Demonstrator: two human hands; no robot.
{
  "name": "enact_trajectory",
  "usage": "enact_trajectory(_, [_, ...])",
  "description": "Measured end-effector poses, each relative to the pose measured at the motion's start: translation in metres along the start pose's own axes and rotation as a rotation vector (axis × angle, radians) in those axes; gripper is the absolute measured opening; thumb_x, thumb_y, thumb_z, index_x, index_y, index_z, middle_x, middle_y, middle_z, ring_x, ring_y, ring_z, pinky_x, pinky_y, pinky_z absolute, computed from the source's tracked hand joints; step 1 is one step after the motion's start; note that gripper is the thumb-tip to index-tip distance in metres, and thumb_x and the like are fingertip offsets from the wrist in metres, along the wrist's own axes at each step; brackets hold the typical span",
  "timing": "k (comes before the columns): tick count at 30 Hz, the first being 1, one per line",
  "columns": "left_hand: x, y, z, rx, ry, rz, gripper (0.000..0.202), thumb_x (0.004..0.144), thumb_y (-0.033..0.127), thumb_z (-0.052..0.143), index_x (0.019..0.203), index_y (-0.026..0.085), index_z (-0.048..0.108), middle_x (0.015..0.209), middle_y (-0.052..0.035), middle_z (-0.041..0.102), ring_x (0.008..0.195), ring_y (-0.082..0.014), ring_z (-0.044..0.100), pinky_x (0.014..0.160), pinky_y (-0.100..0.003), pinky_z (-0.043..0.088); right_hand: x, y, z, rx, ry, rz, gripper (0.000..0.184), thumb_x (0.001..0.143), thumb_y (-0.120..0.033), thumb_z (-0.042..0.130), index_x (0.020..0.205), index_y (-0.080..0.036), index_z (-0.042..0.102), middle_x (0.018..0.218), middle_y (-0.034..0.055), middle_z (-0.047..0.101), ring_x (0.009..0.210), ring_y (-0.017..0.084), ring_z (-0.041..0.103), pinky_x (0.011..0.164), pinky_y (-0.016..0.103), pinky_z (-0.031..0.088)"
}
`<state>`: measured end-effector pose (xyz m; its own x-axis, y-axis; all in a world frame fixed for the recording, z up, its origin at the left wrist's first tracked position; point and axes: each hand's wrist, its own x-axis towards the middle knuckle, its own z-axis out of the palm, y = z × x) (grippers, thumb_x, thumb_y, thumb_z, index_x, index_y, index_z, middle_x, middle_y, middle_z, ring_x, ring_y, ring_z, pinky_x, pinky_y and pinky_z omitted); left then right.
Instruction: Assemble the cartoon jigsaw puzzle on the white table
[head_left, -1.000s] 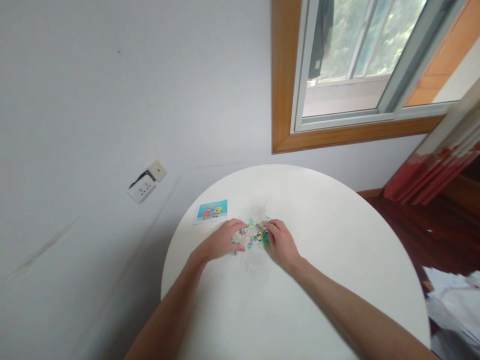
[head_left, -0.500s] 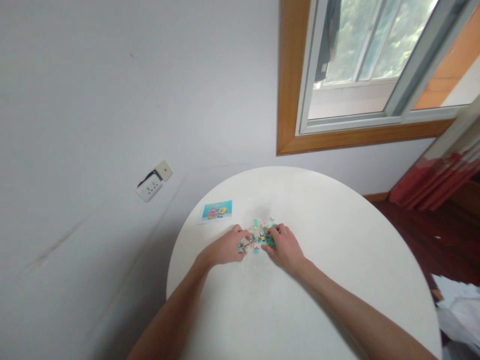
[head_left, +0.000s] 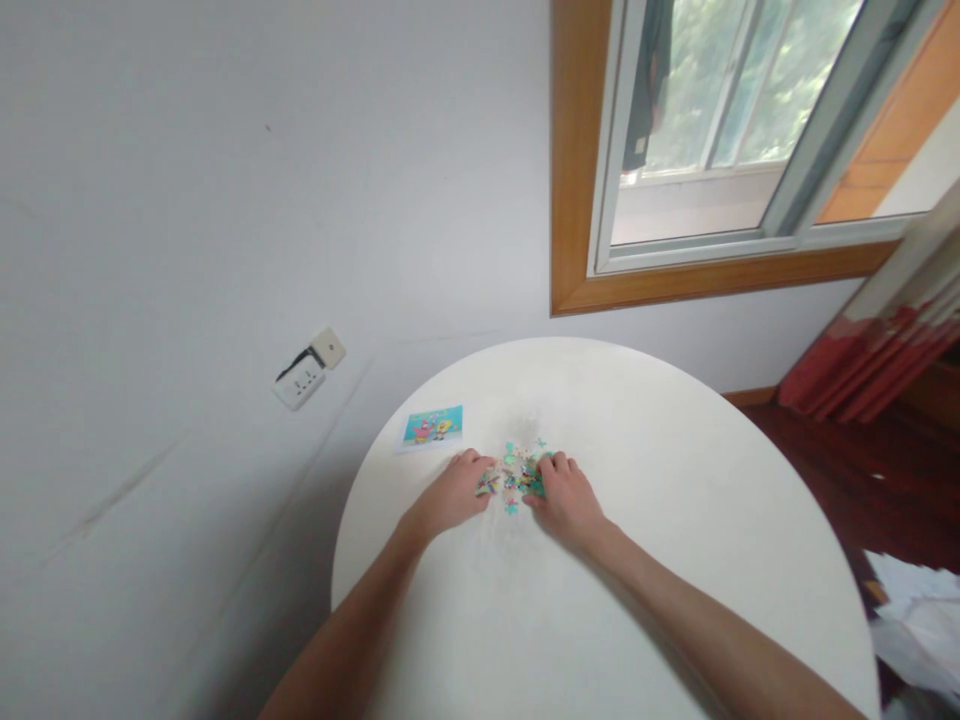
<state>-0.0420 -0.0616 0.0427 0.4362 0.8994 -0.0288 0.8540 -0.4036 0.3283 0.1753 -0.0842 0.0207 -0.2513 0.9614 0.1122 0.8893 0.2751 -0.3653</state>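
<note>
A loose heap of small jigsaw puzzle pieces (head_left: pixel 511 480), mostly teal with bits of yellow and pink, lies on the round white table (head_left: pixel 675 470). My left hand (head_left: pixel 453 492) cups the heap's left edge, fingers curled and thumb below, with several pieces in its grasp. From the opposite side my right hand (head_left: pixel 568 500) curls over the teal pieces at the right edge. Some pieces are hidden beneath the fingers. Behind my left hand lies a picture card (head_left: pixel 433 428) with two cartoon figures, one pink and one yellow, on blue.
A white wall with a power socket (head_left: pixel 300 382) borders the table's left and far side. Beyond it is a wood-framed window (head_left: pixel 571 200). A red and cream curtain (head_left: pixel 862 360) hangs at the right, and white plastic bags (head_left: pixel 919 620) lie low on that side.
Both hands stay at the heap, with slight finger movements and a small shift of the pieces. The camera view has tilted slightly.
</note>
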Motion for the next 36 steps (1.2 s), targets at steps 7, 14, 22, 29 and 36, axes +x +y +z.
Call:
enact_trajectory(7, [0.000,0.005,0.004,0.054,-0.025,0.007,0.048,0.071,0.014,0.064,0.118,0.020,0.057,0.111,-0.0103,0.058,0.110,-0.0286,0.055,0.100,-0.039,0.045,0.005,0.009,-0.005,0.063,-0.094,0.030,0.041,0.077,-0.034,0.076,0.109,-0.014,0.060,0.113,0.0158,0.059,0.104,0.028,0.056,0.088,0.037,0.045])
enact_trajectory(14, [-0.002,0.011,0.003,-0.009,-0.054,0.079,0.034,0.070,0.016,0.065,0.102,0.019,0.058,0.110,-0.0089,0.055,0.112,-0.0277,0.053,0.101,-0.039,0.044,0.000,0.008,-0.009,0.040,-0.094,-0.032,0.029,0.078,-0.034,0.075,0.098,-0.015,0.062,0.110,0.0140,0.059,0.100,0.027,0.054,0.086,0.037,0.044])
enact_trajectory(22, [0.000,0.009,0.005,-0.060,-0.084,0.083,0.033,0.068,0.014,0.066,0.100,0.021,0.060,0.105,-0.0056,0.057,0.105,-0.0248,0.056,0.093,-0.034,0.048,-0.002,0.007,0.003,0.103,-0.028,-0.099,0.020,0.085,-0.024,0.068,0.102,-0.019,0.059,0.106,0.0096,0.062,0.100,0.024,0.056,0.086,0.034,0.043])
enact_trajectory(29, [0.001,0.004,0.006,-0.168,-0.082,0.126,0.028,0.072,0.015,0.066,0.099,0.020,0.064,0.105,-0.0045,0.056,0.103,-0.0216,0.056,0.092,-0.032,0.047,-0.003,0.007,0.012,0.112,0.047,-0.118,0.014,0.088,-0.025,0.060,0.099,-0.019,0.055,0.104,0.0093,0.059,0.097,0.023,0.052,0.086,0.034,0.042])
enact_trajectory(36, [0.003,0.008,0.004,-0.210,-0.029,0.180,0.017,0.073,0.014,0.066,0.088,0.019,0.063,0.099,-0.0031,0.058,0.096,-0.0189,0.057,0.087,-0.029,0.047,0.000,0.009,0.014,0.126,0.104,-0.162,0.009,0.090,-0.022,0.057,0.099,-0.020,0.054,0.105,0.0081,0.058,0.099,0.023,0.051,0.086,0.032,0.042])
